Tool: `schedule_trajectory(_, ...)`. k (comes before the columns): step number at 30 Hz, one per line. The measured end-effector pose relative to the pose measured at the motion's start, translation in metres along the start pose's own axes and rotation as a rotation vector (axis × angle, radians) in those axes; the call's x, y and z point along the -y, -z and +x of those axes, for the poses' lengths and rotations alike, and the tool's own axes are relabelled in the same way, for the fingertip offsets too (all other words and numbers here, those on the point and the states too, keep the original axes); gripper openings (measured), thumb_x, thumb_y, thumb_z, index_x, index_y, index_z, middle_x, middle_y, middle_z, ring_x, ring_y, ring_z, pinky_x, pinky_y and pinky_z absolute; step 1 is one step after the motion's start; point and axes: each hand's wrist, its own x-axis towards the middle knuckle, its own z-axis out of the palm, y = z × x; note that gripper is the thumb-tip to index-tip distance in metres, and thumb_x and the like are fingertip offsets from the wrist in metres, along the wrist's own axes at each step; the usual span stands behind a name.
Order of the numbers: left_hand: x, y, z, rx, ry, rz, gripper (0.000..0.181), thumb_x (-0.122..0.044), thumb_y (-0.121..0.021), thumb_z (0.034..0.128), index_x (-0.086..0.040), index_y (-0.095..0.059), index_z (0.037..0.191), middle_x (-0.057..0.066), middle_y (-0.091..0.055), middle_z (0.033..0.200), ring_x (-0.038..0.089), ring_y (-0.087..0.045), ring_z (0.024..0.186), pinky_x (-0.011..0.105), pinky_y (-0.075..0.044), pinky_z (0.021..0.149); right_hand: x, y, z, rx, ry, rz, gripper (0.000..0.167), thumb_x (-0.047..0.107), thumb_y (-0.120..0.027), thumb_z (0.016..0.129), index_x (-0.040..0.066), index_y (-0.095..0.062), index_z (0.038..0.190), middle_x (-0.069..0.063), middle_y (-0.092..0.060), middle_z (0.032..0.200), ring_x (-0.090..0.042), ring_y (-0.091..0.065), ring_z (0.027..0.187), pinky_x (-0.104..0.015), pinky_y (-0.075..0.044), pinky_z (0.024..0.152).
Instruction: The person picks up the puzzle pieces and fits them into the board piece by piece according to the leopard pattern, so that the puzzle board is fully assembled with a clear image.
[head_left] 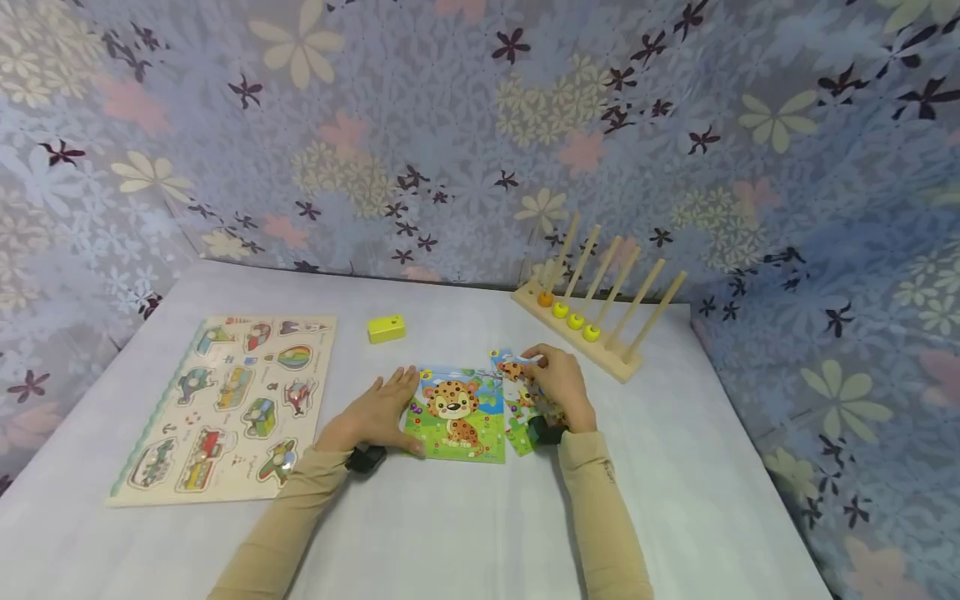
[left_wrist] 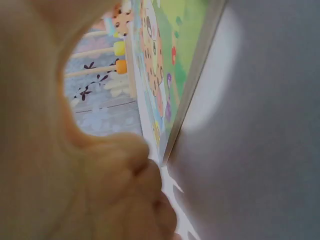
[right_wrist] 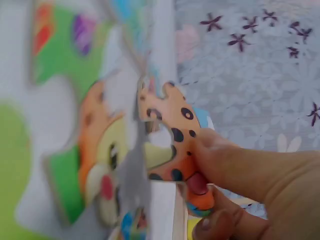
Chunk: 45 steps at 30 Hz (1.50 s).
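A picture puzzle (head_left: 457, 425) of a spotted leopard cub on green grass lies flat on the table. At its left edge rests my left hand (head_left: 378, 417), fingers spread upward and thumb by the lower corner; the left wrist view shows the hand (left_wrist: 115, 185) close beside the puzzle's thick edge (left_wrist: 192, 85). My right hand (head_left: 561, 383) is over a narrower second puzzle (head_left: 517, 433), just right of the first. In the right wrist view, thumb and fingers pinch an orange spotted puzzle piece (right_wrist: 172, 135). Other pieces (right_wrist: 100, 145) lie beyond it, blurred; the hand covers part of that puzzle.
A wooden board with vehicle pictures (head_left: 232, 408) lies at the left. Behind the puzzle sits a yellow block (head_left: 386, 328). At the back right stands a wooden peg rack (head_left: 618, 364) with upright rods and several yellow and orange beads. Floral cloth (head_left: 450, 142) hangs behind the table.
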Motion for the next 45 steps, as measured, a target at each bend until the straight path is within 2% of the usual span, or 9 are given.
schedule_trajectory(5, 0.003, -0.006, 0.004, 0.009, -0.015, -0.018, 0.124, -0.055, -0.081, 0.0684, 0.005, -0.012, 0.153, 0.021, -0.008, 0.162, 0.039, -0.007, 0.150, 0.058, -0.008, 0.121, 0.013, -0.009, -0.003, 0.023, 0.011, 0.168, 0.024, 0.021, -0.063, 0.095, 0.013, -0.068, 0.118, -0.014, -0.072, 0.091, -0.014, -0.047, 0.050, -0.024, -0.035, 0.044)
schedule_trajectory(10, 0.003, -0.006, 0.004, -0.005, -0.020, -0.003, 0.124, -0.054, -0.081, 0.0671, 0.004, -0.013, 0.153, 0.021, -0.008, 0.162, 0.040, -0.008, 0.150, 0.058, -0.008, 0.121, 0.037, -0.024, -0.004, 0.155, 0.060, 0.242, 0.024, 0.020, -0.064, 0.094, 0.012, -0.068, 0.116, -0.011, -0.071, 0.086, -0.017, -0.053, 0.056, -0.025, -0.038, 0.047)
schedule_trajectory(13, 0.002, -0.005, 0.006, -0.018, -0.031, -0.002, 0.124, -0.055, -0.081, 0.0673, 0.004, -0.013, 0.153, 0.021, -0.009, 0.162, 0.040, -0.009, 0.150, 0.059, -0.008, 0.121, 0.049, -0.033, -0.001, 0.222, 0.078, 0.235, 0.023, 0.019, -0.065, 0.093, 0.011, -0.069, 0.114, -0.009, -0.071, 0.085, -0.018, -0.063, 0.068, -0.025, -0.044, 0.054)
schedule_trajectory(16, 0.001, -0.007, 0.007, -0.020, -0.033, -0.015, 0.124, -0.054, -0.082, 0.0674, 0.004, -0.014, 0.153, 0.022, -0.009, 0.162, 0.039, -0.009, 0.150, 0.059, -0.008, 0.121, 0.053, -0.042, 0.000, 0.244, 0.088, 0.195, 0.021, 0.018, -0.066, 0.092, 0.009, -0.069, 0.111, -0.009, -0.072, 0.083, -0.018, -0.065, 0.068, -0.027, -0.047, 0.055)
schedule_trajectory(19, 0.000, -0.009, 0.006, -0.008, -0.028, -0.016, 0.123, -0.054, -0.081, 0.0681, 0.003, -0.013, 0.153, 0.021, -0.009, 0.162, 0.039, -0.009, 0.150, 0.058, -0.007, 0.122, 0.052, -0.051, -0.002, 0.216, 0.090, 0.136, 0.019, 0.020, -0.067, 0.091, 0.010, -0.070, 0.107, -0.007, -0.072, 0.082, -0.013, -0.063, 0.064, -0.026, -0.049, 0.056)
schedule_trajectory(25, 0.001, -0.008, 0.005, -0.017, -0.015, 0.002, 0.123, -0.054, -0.081, 0.0687, 0.003, -0.013, 0.153, 0.020, -0.009, 0.162, 0.039, -0.009, 0.150, 0.057, -0.008, 0.122, 0.058, -0.062, -0.002, 0.154, 0.127, 0.054, 0.019, 0.022, -0.068, 0.091, 0.010, -0.071, 0.105, -0.008, -0.068, 0.078, -0.013, -0.055, 0.056, -0.025, -0.043, 0.051)
schedule_trajectory(32, 0.004, -0.004, 0.005, -0.022, -0.019, 0.000, 0.123, -0.053, -0.081, 0.0690, 0.005, -0.013, 0.153, 0.023, -0.009, 0.161, 0.039, -0.009, 0.150, 0.058, -0.008, 0.121, 0.062, -0.069, -0.001, 0.090, 0.148, -0.062, 0.020, 0.028, -0.071, 0.088, 0.013, -0.071, 0.102, -0.015, -0.056, 0.106, -0.019, -0.054, 0.076, -0.032, -0.049, 0.065)
schedule_trajectory(39, 0.006, -0.007, 0.006, -0.010, -0.023, -0.001, 0.123, -0.056, -0.079, 0.0700, 0.005, -0.011, 0.153, 0.022, -0.005, 0.162, 0.038, -0.007, 0.151, 0.057, -0.007, 0.122, 0.061, -0.067, -0.003, 0.180, 0.140, -0.044, 0.036, 0.029, -0.078, 0.082, 0.012, -0.065, 0.111, -0.013, -0.055, 0.108, -0.022, -0.058, 0.086, -0.033, -0.051, 0.068)
schedule_trajectory(45, 0.007, -0.008, 0.006, -0.021, -0.028, -0.009, 0.124, -0.056, -0.079, 0.0699, 0.006, -0.011, 0.152, 0.023, -0.007, 0.161, 0.038, -0.009, 0.151, 0.056, -0.008, 0.122, 0.060, -0.066, -0.004, 0.163, 0.126, -0.049, 0.022, 0.026, -0.075, 0.085, 0.010, -0.064, 0.095, -0.011, -0.054, 0.100, -0.019, -0.053, 0.075, -0.029, -0.047, 0.062)
